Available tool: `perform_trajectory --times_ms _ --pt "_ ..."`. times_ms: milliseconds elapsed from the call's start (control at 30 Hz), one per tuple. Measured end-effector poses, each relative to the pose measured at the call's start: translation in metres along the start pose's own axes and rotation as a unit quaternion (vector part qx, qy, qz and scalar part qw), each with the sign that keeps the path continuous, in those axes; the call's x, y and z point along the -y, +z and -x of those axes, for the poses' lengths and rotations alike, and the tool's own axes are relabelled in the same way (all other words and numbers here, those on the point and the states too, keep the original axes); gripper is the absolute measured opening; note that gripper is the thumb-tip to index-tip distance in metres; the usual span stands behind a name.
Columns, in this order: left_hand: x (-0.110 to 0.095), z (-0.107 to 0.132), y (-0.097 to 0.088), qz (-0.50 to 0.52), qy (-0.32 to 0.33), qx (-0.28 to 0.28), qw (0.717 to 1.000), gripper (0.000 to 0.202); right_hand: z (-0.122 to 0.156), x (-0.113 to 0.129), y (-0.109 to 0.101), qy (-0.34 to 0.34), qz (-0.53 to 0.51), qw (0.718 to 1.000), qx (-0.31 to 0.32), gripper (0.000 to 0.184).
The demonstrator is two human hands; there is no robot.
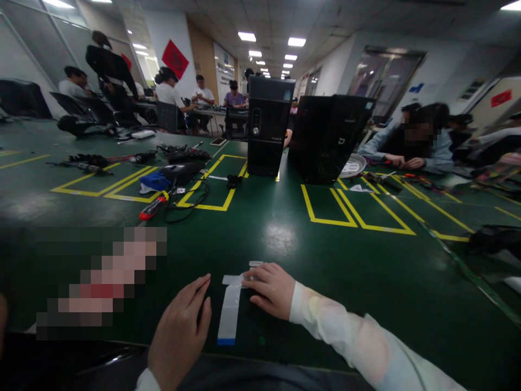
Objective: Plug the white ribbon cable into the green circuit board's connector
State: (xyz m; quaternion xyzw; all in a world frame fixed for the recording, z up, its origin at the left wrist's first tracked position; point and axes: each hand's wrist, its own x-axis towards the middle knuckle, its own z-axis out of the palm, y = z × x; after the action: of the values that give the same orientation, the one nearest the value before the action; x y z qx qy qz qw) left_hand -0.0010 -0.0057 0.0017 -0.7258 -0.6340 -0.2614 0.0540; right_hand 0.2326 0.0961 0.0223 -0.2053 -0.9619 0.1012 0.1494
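A flat white ribbon cable (230, 315) with a blue end lies folded on the green table near the front edge. Its long part points towards me, and the folded part runs crosswise at the top. My right hand (272, 288) rests over the right end of that fold, fingers stretched out and thumb apart; the fingertips cover part of the cable. Just beyond them a small pale strip (256, 264) shows. To the left of the cable is my left hand (183, 326), open, with fingers extended and nothing in it.
Two black computer towers (268, 130) stand mid-table. A red-handled screwdriver (153, 208), a blue cloth-like item (155, 182) and black cables (183, 157) lie at the left. Yellow tape rectangles (331, 221) mark the green table (325, 260). A person (415, 141) works at the right.
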Motion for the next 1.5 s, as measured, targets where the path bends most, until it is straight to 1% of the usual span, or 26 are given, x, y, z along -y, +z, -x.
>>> perform_trajectory --times_ms 167,267,333,400,467,500,567,600,633,667,733,767,833,900,933,1000,1033,1100,1200,1300,1400,1500 --pt "0.001 0.0 0.002 -0.007 0.005 0.001 1.0 0.039 0.005 0.003 -0.008 -0.006 -0.003 1.0 0.029 0.041" --pt "0.001 0.001 0.002 -0.01 0.001 0.0 1.0 0.039 0.007 0.002 -0.011 -0.009 0.015 1.0 0.017 0.045" --pt "0.001 0.001 0.002 -0.012 -0.002 0.0 1.0 0.039 0.01 -0.003 -0.014 -0.009 0.038 0.999 -0.008 0.048" --pt "0.001 0.001 0.001 -0.011 -0.004 0.004 1.0 0.04 0.017 -0.013 -0.019 0.012 0.081 0.996 -0.043 0.049" --pt "0.001 0.002 0.001 -0.008 -0.003 0.006 1.0 0.04 0.029 -0.034 -0.026 0.07 0.137 0.984 -0.093 0.049" --pt "0.002 0.002 0.001 -0.007 -0.004 0.006 1.0 0.04 0.038 -0.048 -0.031 0.111 0.166 0.972 -0.121 0.05" --pt "0.002 0.002 0.001 -0.007 -0.009 0.006 1.0 0.04 0.061 -0.082 -0.042 0.212 0.215 0.937 -0.176 0.052" --pt "0.002 0.002 0.001 -0.008 -0.012 0.007 1.0 0.04 0.077 -0.101 -0.048 0.272 0.236 0.913 -0.193 0.053" --pt "0.002 0.002 0.001 -0.009 -0.015 0.007 1.0 0.04 0.094 -0.119 -0.054 0.342 0.251 0.884 -0.196 0.056" --pt "0.002 0.002 0.001 -0.009 -0.017 0.007 1.0 0.04 0.113 -0.136 -0.061 0.413 0.261 0.851 -0.194 0.058" --pt "0.002 0.002 0.001 -0.009 -0.018 0.007 1.0 0.041 0.156 -0.163 -0.075 0.556 0.263 0.767 -0.184 0.062" --pt "0.002 0.003 0.002 -0.01 -0.018 0.007 1.0 0.041 0.177 -0.171 -0.082 0.596 0.262 0.735 -0.191 0.063" --pt "0.002 0.003 0.002 -0.014 -0.019 0.01 1.0 0.043 0.218 -0.18 -0.094 0.656 0.262 0.675 -0.213 0.067" --pt "0.002 0.003 0.002 -0.018 -0.019 0.012 1.0 0.043 0.252 -0.182 -0.103 0.707 0.26 0.617 -0.23 0.069" --pt "0.001 0.004 0.002 -0.019 -0.019 0.012 1.0 0.043 0.267 -0.181 -0.106 0.728 0.256 0.591 -0.234 0.07" --pt "0.001 0.004 0.002 -0.02 -0.018 0.012 1.0 0.043 0.29 -0.18 -0.11 0.762 0.247 0.551 -0.235 0.071" --pt "0.001 0.004 0.001 -0.02 -0.017 0.011 1.0 0.043 0.298 -0.18 -0.111 0.776 0.241 0.535 -0.232 0.071" --pt "0.002 0.004 0.001 -0.02 -0.013 0.009 1.0 0.043 0.31 -0.182 -0.111 0.797 0.224 0.515 -0.22 0.074" --pt "0.003 0.003 0.002 -0.022 -0.012 0.009 1.0 0.043 0.317 -0.187 -0.112 0.817 0.199 0.504 -0.196 0.076" --pt "0.003 0.004 0.002 -0.021 -0.014 0.01 1.0 0.042 0.316 -0.188 -0.112 0.827 0.188 0.499 -0.18 0.074" --pt "0.002 0.003 0.001 -0.021 -0.013 0.013 1.0 0.042 0.315 -0.187 -0.112 0.827 0.208 0.487 -0.188 0.072" --pt "0.001 0.002 0.0 -0.022 -0.007 0.014 1.0 0.041 0.322 -0.19 -0.112 0.835 0.223 0.461 -0.2 0.07"
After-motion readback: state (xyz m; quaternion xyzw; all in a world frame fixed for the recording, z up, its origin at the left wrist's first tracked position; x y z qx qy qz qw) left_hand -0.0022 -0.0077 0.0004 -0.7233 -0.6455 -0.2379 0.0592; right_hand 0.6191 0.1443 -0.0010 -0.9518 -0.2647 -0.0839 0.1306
